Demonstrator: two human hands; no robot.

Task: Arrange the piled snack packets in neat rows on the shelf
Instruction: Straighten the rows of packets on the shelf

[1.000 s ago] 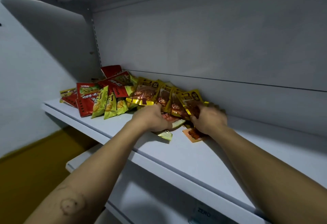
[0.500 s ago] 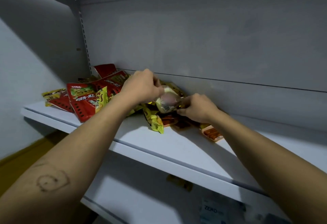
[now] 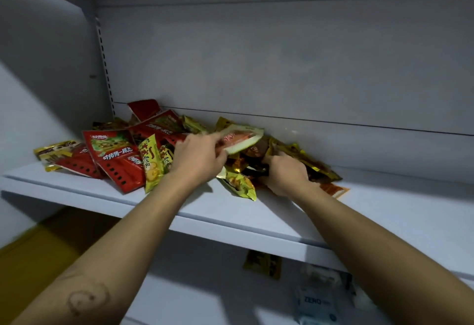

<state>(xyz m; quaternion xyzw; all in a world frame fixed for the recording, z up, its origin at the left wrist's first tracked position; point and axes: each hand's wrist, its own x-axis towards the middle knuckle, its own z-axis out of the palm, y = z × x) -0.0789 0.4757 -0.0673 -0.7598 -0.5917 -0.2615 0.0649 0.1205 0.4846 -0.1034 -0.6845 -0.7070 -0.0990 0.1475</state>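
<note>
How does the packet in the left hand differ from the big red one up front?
The held packet is up off the shelf, gripped by the left hand; the big red packet rests on it. The held packet is pale-edged with an orange middle; the red one shows a green picture. Both are flat snack packets.

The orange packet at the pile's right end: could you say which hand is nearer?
Right. The right hand is just left of the orange packet; the left hand is farther left, gripping a pale packet.
</note>
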